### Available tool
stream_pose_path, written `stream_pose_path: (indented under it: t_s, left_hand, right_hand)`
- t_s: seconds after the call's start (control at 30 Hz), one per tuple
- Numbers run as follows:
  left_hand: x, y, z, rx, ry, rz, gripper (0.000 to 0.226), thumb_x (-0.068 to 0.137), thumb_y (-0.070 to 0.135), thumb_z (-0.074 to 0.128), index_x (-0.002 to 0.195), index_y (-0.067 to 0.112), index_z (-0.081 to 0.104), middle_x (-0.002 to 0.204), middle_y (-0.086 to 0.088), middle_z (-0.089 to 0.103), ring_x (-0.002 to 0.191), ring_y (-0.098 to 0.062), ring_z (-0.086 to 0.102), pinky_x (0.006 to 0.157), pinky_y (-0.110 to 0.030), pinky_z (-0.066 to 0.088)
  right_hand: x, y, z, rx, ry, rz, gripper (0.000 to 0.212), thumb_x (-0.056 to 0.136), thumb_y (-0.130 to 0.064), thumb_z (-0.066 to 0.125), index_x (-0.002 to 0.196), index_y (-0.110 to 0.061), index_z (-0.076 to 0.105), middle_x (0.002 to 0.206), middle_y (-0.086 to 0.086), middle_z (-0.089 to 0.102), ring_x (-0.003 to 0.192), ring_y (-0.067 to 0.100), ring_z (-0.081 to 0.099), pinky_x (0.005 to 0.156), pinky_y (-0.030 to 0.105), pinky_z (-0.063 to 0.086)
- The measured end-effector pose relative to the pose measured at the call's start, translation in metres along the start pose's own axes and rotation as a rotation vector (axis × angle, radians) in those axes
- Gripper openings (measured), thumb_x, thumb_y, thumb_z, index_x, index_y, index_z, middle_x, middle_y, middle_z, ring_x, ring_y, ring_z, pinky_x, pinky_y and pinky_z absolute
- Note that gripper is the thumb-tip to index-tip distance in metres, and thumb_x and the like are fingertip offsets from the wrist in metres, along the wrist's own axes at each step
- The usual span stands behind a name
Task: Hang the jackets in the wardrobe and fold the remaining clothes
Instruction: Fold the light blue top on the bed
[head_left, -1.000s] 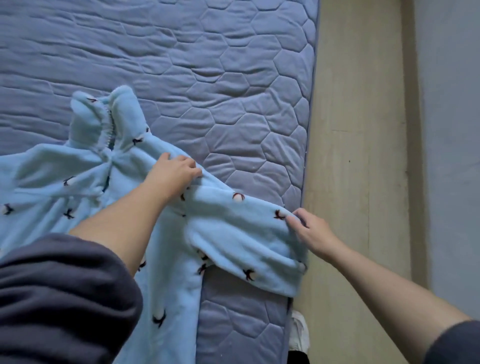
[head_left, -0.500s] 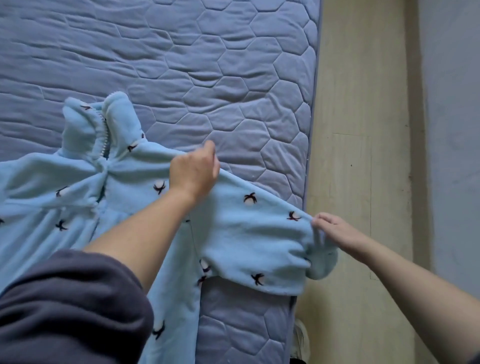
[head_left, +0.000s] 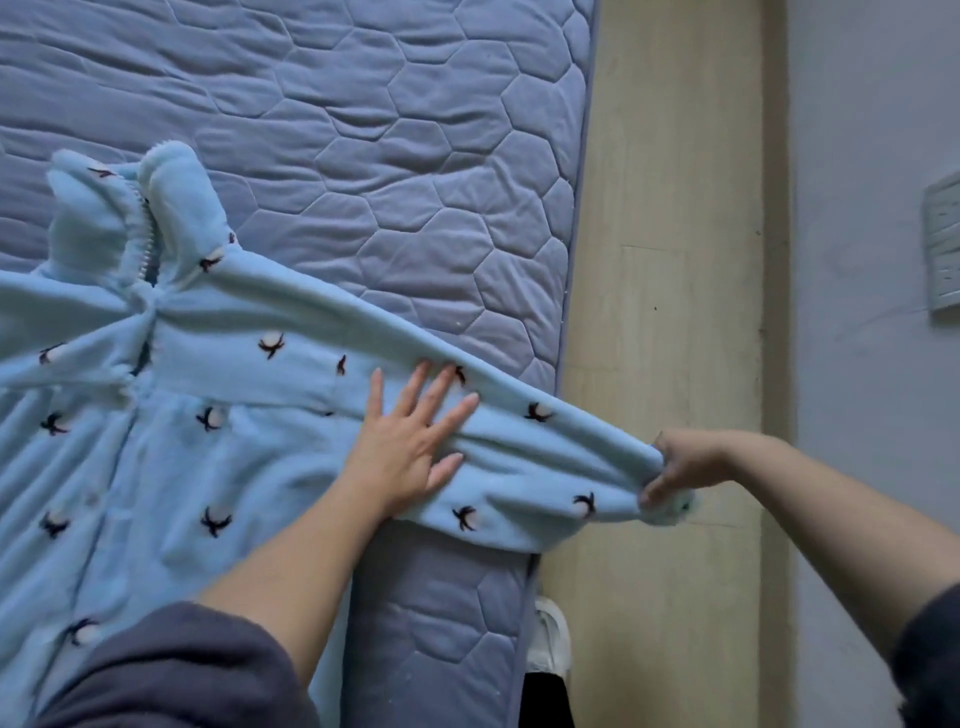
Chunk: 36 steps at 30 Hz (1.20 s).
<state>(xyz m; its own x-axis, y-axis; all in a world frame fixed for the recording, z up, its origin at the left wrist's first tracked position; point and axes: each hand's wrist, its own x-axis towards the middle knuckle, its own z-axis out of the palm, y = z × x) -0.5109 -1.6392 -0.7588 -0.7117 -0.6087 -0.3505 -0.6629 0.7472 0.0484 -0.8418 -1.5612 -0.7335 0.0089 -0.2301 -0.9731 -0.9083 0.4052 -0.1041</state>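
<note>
A light blue fleece garment (head_left: 171, 447) with small dark bow prints and a zipped collar lies front-up on the quilted mattress (head_left: 395, 171). Its sleeve stretches to the right, out past the bed's edge. My left hand (head_left: 410, 441) presses flat on the sleeve near the armpit, fingers spread. My right hand (head_left: 675, 467) grips the sleeve's cuff over the floor and holds the sleeve taut.
The mattress edge (head_left: 566, 322) runs top to bottom beside a strip of pale wooden floor (head_left: 670, 260). A grey wall (head_left: 872, 312) with a socket plate (head_left: 943, 244) stands on the right. A white shoe (head_left: 548, 639) lies by the bed's lower corner.
My right hand has pulled the cuff further right, straightening the sleeve. My left hand let go of the shoulder fabric, slid right and now lies flat on the sleeve.
</note>
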Motion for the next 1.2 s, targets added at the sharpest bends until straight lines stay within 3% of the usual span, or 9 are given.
stream_pose_path:
  t_s: [0.07,0.2,0.43,0.6,0.77,0.9,1.0,1.07,1.2]
  left_hand:
    - [0.006,0.015,-0.003,-0.061,0.019,-0.155,0.075,0.087,0.059,0.033,0.152,0.031,0.008,0.16,-0.01,0.003,0.147,-0.035,0.003,0.109,-0.069,0.005]
    - [0.007,0.054,-0.004,0.03,0.043,0.291,0.069,0.083,0.054,0.035,0.145,0.025,0.039,0.155,-0.013,0.028,0.142,-0.034,0.027,0.105,-0.07,0.023]
    - [0.023,0.07,0.001,0.002,0.071,0.068,0.066,0.087,0.061,0.025,0.142,0.03,0.043,0.157,-0.011,0.02,0.145,-0.031,0.02,0.11,-0.067,0.012]
    - [-0.018,0.084,0.008,0.038,0.09,0.246,0.066,0.087,0.051,0.033,0.145,0.019,0.041,0.154,-0.012,0.027,0.141,-0.032,0.03,0.109,-0.065,0.022]
    - [-0.002,0.108,0.0,-0.268,-0.031,-0.624,0.075,0.09,0.067,0.024,0.152,0.031,0.0,0.16,-0.014,-0.008,0.146,-0.036,-0.008,0.107,-0.068,0.005]
    - [0.015,0.137,0.009,-0.111,-0.053,0.009,0.07,0.088,0.067,0.006,0.146,0.037,-0.018,0.16,-0.005,-0.015,0.144,-0.03,-0.021,0.11,-0.065,0.001]
    - [0.027,0.133,0.011,-0.09,-0.067,-0.212,0.077,0.088,0.068,0.013,0.151,0.03,-0.009,0.161,-0.005,-0.008,0.147,-0.027,-0.009,0.108,-0.064,-0.01]
    - [0.023,0.138,0.016,0.009,-0.154,-0.013,0.079,0.087,0.069,0.012,0.152,0.029,-0.006,0.161,-0.004,-0.007,0.147,-0.029,-0.008,0.106,-0.066,-0.014]
    - [0.024,0.152,0.009,-0.213,-0.14,0.005,0.058,0.096,0.047,0.033,0.147,0.019,0.028,0.156,0.001,0.028,0.147,-0.017,0.012,0.115,-0.051,-0.006]
  right_hand:
    - [-0.012,0.018,-0.009,0.077,0.068,0.014,0.033,0.074,-0.039,0.076,0.088,-0.01,0.069,0.088,0.006,0.069,0.085,0.022,0.066,0.076,0.031,0.052]
    - [-0.031,0.045,-0.015,0.35,0.26,-0.076,0.017,0.079,-0.028,0.069,0.087,-0.013,0.069,0.073,-0.001,0.066,0.061,0.008,0.061,0.058,0.024,0.049]
    - [-0.048,0.111,0.015,-0.026,0.064,0.173,0.032,0.071,-0.034,0.08,0.09,-0.012,0.067,0.087,0.001,0.065,0.08,0.017,0.062,0.066,0.025,0.047]
    - [-0.064,0.149,0.048,1.061,0.317,0.1,0.011,0.081,-0.003,0.062,0.091,-0.002,0.066,0.076,0.009,0.06,0.07,0.019,0.057,0.067,0.03,0.05]
    - [-0.066,0.138,0.077,1.738,0.524,0.097,0.017,0.089,-0.007,0.057,0.106,-0.008,0.058,0.089,0.008,0.062,0.077,0.02,0.059,0.063,0.032,0.049]
    - [-0.051,0.104,0.095,1.761,0.746,0.137,0.014,0.097,-0.016,0.05,0.109,-0.013,0.056,0.093,0.004,0.065,0.081,0.018,0.061,0.069,0.031,0.05]
    - [-0.039,0.088,0.111,1.451,0.827,0.19,0.027,0.099,-0.022,0.048,0.124,-0.014,0.052,0.114,0.006,0.062,0.1,0.021,0.059,0.085,0.032,0.047]
    - [-0.036,0.087,0.118,1.379,0.846,0.244,0.029,0.097,-0.025,0.052,0.123,-0.012,0.054,0.116,0.007,0.063,0.102,0.023,0.06,0.086,0.032,0.048]
    - [-0.045,0.084,0.12,1.619,0.638,0.167,0.026,0.094,-0.033,0.059,0.11,-0.013,0.06,0.103,0.006,0.069,0.088,0.019,0.066,0.068,0.03,0.052]
